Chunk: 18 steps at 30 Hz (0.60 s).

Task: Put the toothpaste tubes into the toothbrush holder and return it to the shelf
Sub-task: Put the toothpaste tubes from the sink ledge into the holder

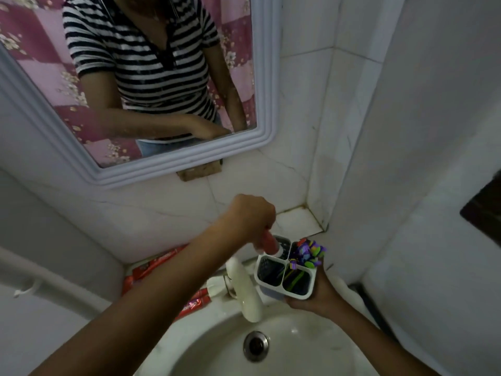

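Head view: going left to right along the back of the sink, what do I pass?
Red toothpaste tubes lying behind the sink → white tap → toothbrush holder → right hand supporting the holder from below.

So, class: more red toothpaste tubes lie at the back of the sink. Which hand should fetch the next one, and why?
The left hand. It is nearer the red tubes on that side, and the right hand is occupied supporting the toothbrush holder.
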Each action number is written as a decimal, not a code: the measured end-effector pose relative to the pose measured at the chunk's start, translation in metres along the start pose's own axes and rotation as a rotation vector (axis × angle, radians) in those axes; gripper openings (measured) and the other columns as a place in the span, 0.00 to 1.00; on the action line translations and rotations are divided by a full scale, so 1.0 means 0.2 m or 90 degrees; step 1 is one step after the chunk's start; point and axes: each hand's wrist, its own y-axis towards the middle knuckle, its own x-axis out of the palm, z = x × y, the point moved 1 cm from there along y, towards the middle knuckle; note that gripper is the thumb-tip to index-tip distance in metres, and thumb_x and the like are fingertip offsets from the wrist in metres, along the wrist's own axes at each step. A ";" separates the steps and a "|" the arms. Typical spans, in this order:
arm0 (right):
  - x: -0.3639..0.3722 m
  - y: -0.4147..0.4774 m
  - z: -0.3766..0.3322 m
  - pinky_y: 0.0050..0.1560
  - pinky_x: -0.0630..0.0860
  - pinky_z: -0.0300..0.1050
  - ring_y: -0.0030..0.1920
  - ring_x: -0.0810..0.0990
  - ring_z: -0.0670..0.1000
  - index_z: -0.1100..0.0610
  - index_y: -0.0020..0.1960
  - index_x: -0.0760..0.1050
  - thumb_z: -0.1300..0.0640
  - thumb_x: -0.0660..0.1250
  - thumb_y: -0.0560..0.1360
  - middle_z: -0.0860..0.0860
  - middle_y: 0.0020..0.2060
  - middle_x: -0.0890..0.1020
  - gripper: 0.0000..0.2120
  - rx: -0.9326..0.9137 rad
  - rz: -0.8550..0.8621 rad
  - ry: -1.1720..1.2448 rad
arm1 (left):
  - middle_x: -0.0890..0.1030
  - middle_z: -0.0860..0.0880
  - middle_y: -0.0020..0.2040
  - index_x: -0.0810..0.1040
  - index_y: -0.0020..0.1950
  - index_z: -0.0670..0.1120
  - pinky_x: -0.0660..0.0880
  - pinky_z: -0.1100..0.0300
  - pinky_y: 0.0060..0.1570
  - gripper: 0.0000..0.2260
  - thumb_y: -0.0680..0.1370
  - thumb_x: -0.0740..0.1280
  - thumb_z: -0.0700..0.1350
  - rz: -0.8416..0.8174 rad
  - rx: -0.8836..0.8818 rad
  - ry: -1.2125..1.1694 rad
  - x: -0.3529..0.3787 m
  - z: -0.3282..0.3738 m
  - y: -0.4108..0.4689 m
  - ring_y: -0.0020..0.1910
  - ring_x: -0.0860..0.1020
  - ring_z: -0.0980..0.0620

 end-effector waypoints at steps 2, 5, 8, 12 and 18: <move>0.02 -0.01 0.01 0.80 0.51 0.54 0.75 0.66 0.62 0.56 0.77 0.64 0.47 0.80 0.65 0.60 0.75 0.70 0.46 -0.007 0.004 -0.027 | 0.81 0.49 0.49 0.82 0.48 0.46 0.71 0.59 0.37 0.14 0.71 0.72 0.56 -0.003 0.008 0.037 0.04 0.10 0.06 0.44 0.81 0.48; 0.02 -0.04 0.00 0.76 0.62 0.50 0.70 0.72 0.64 0.59 0.69 0.74 0.53 0.83 0.60 0.63 0.65 0.78 0.40 -0.001 0.013 -0.044 | 0.76 0.44 0.58 0.78 0.56 0.41 0.71 0.55 0.40 0.10 0.77 0.66 0.42 0.023 0.015 0.034 0.07 0.22 0.14 0.53 0.80 0.44; 0.04 -0.04 0.00 0.64 0.78 0.51 0.65 0.77 0.66 0.58 0.65 0.77 0.55 0.81 0.64 0.62 0.60 0.82 0.31 0.171 -0.083 0.254 | 0.78 0.41 0.57 0.77 0.57 0.39 0.73 0.55 0.44 0.10 0.76 0.67 0.36 0.040 0.021 0.020 0.09 0.28 0.17 0.55 0.79 0.42; 0.00 -0.01 -0.04 0.68 0.74 0.42 0.71 0.72 0.65 0.59 0.73 0.67 0.56 0.80 0.66 0.60 0.65 0.77 0.40 0.087 -0.035 0.163 | 0.80 0.40 0.55 0.77 0.56 0.41 0.74 0.52 0.47 0.10 0.74 0.67 0.38 0.060 0.023 -0.099 0.21 0.25 0.15 0.55 0.78 0.40; 0.09 -0.07 0.05 0.52 0.80 0.69 0.59 0.80 0.70 0.63 0.64 0.78 0.37 0.65 0.74 0.66 0.62 0.81 0.32 -0.016 -0.004 0.027 | 0.85 0.51 0.47 0.82 0.50 0.51 0.75 0.58 0.46 0.08 0.72 0.71 0.50 0.314 -0.161 -0.409 0.40 -0.11 -0.08 0.47 0.82 0.51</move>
